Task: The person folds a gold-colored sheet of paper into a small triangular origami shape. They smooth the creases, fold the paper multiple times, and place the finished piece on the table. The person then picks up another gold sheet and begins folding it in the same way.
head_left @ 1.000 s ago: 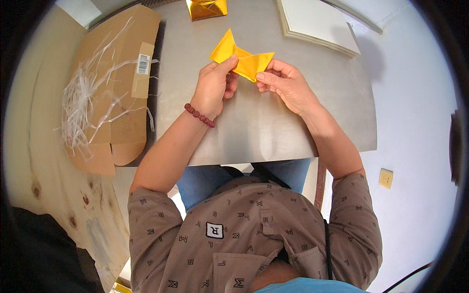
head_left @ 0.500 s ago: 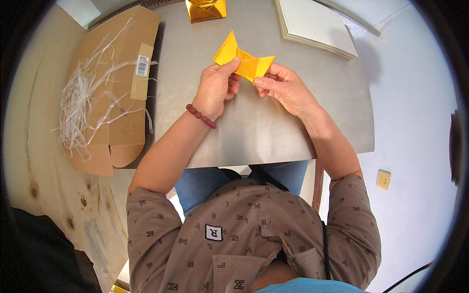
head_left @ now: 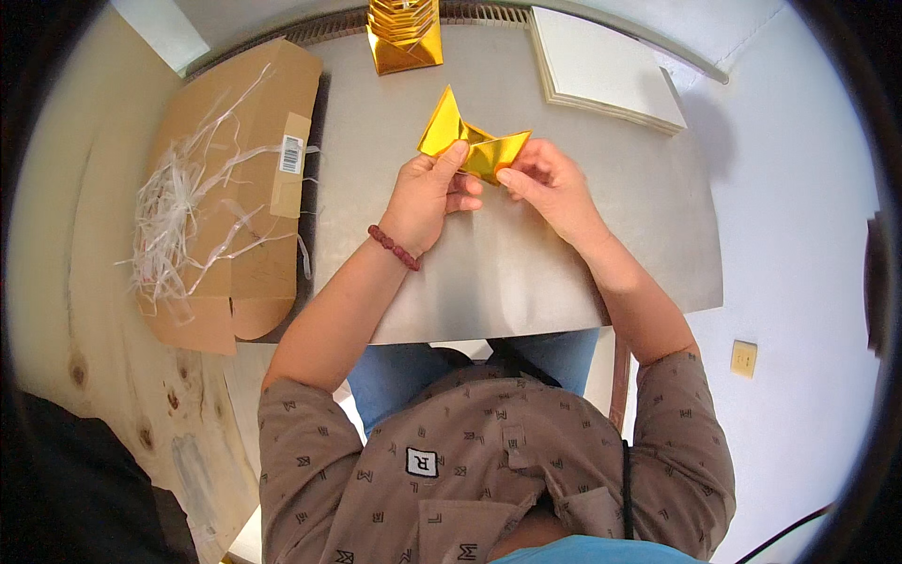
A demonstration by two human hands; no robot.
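Observation:
A folded gold paper boat [head_left: 484,158], with two pointed ends standing up, is held above the metal table. My left hand [head_left: 434,188] pinches its left part, thumb on the near face and fingers underneath. At the right end, my right hand [head_left: 550,186] closes thumb and fingers on the paper's lower corner; some of those fingertips are hidden behind it. Farther back stands a stack of similar folded gold paper pieces [head_left: 406,47], nested into one another.
On the left lies a cardboard box [head_left: 258,254] with a tangle of clear plastic strips [head_left: 169,226] on it. A pile of white sheets or boards [head_left: 611,70] rests at the table's back right. The grey metal table [head_left: 648,244] ends close before my body.
The view has shifted, so everything sits lower in it and more of the gold stack shows. Both hands still grip the paper boat, which is tilted slightly differently; the right fingers have shifted a little.

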